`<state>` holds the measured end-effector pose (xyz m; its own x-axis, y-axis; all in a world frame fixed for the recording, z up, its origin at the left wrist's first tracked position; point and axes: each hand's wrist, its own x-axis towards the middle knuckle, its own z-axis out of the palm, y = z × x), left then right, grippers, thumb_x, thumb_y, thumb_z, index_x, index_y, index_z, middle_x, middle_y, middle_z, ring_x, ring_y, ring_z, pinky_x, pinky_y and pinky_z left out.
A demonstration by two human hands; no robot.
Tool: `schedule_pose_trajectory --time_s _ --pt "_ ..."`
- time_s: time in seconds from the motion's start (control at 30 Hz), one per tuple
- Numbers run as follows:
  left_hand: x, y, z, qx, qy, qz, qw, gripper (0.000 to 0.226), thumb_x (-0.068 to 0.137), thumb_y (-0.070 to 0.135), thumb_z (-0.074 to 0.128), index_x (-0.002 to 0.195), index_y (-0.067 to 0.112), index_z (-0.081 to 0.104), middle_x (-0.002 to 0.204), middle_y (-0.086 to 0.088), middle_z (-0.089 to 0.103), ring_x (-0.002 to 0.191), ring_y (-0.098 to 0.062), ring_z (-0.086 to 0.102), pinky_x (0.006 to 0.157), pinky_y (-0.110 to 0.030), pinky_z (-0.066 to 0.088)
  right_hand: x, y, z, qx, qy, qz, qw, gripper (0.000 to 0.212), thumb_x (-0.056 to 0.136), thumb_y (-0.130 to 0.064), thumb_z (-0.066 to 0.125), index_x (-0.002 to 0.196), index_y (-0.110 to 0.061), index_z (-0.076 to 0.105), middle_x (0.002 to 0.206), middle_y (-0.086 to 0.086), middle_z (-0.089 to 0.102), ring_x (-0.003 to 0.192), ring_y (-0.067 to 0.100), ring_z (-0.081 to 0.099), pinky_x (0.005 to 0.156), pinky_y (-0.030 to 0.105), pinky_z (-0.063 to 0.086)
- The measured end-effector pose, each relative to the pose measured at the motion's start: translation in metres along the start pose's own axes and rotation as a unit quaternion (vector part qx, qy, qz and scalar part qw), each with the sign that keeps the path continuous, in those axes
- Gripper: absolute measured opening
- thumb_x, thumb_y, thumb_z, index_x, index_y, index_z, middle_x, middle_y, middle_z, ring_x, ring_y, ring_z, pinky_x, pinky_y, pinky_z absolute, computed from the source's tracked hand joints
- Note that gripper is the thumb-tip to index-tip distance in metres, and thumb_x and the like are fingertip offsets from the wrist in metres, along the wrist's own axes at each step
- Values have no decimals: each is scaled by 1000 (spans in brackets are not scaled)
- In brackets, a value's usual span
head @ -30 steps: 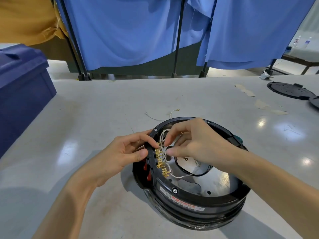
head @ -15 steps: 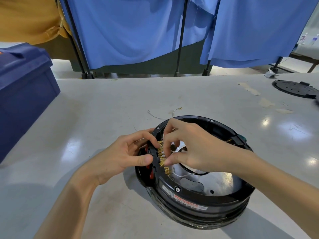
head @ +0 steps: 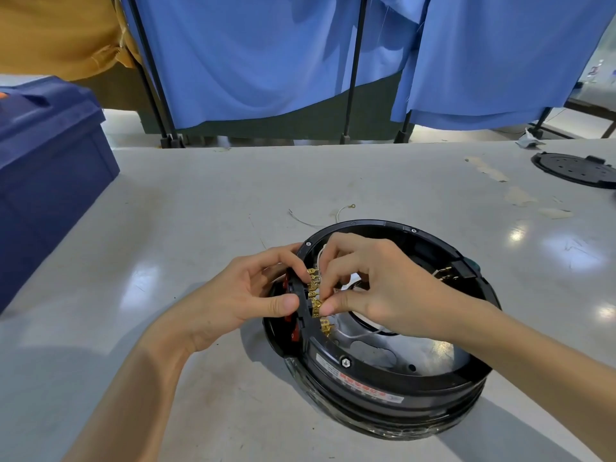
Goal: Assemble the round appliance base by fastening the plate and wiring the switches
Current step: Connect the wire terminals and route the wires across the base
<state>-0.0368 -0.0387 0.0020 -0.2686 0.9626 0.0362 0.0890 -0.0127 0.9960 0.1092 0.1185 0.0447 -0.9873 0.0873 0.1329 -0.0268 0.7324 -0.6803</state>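
The round black appliance base [head: 383, 385] lies open side up on the table, a shiny metal plate [head: 430, 351] inside it. On its left wall sit red switches [head: 293, 328] with a row of brass terminals [head: 315, 295] facing inward. My left hand [head: 246, 295] grips the switch block from outside, thumb on its rim. My right hand [head: 376, 288] reaches in from the right and pinches a brass connector at the terminal row. A thin white wire [head: 363, 333] runs under that hand across the plate.
A loose white wire with a ring terminal [head: 345, 211] lies just behind the base. A dark blue bin [head: 43, 168] stands at the left. A black perforated round plate [head: 573, 168] lies far right. Blue curtains on black stands [head: 353, 68] hang beyond the table's far edge.
My right hand has dropped from the wire bundle onto the terminal row and now pinches lower along it. My left hand keeps its hold on the switch block.
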Motion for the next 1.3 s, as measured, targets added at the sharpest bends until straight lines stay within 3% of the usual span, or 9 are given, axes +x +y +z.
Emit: schedule_pose_trajectory --time_s 0.17,0.43,0.83,0.97,1.13,1.3 --pt "1 -1 -1 -11 -6 2 1000 48 69 41 83 101 10 64 135 -7 57 124 -28 53 103 -45 46 -3 0 0 -30 26 -1 999 11 73 -7 82 66 -12 75 84 -6 60 80 9 49 70 13 34" --pt "0 -1 0 -23 -3 0 1000 51 66 42 85 100 11 65 134 -16 53 123 -37 52 102 -51 46 -2 -1 12 -135 56 -17 989 19 70 6 78 59 -5 67 77 0 59 78 12 33 65 19 35" --pt "1 0 2 -20 4 10 1000 53 62 45 85 98 11 66 133 -7 58 123 -29 54 104 -43 45 -3 -1 16 -149 81 -35 985 23 64 8 79 55 -6 63 76 0 59 79 15 37 61 32 41" --pt "1 0 2 -27 7 11 1000 55 61 43 86 98 9 65 133 -12 57 122 -33 53 104 -45 44 -4 -3 16 -126 75 -17 989 24 65 9 79 56 -6 62 77 -1 57 78 14 38 60 26 38" --pt "1 1 3 -37 3 14 999 59 60 42 87 98 3 63 136 -3 58 123 -26 56 100 -37 49 -1 -6 16 -92 60 14 994 23 68 10 75 58 -3 59 80 1 55 80 16 40 65 28 38" --pt "2 -1 2 -29 9 18 999 57 59 43 86 96 5 64 134 -7 58 122 -28 56 101 -38 48 1 -8 19 -73 52 34 995 34 67 11 72 55 -13 51 79 -2 53 80 14 40 67 27 33"
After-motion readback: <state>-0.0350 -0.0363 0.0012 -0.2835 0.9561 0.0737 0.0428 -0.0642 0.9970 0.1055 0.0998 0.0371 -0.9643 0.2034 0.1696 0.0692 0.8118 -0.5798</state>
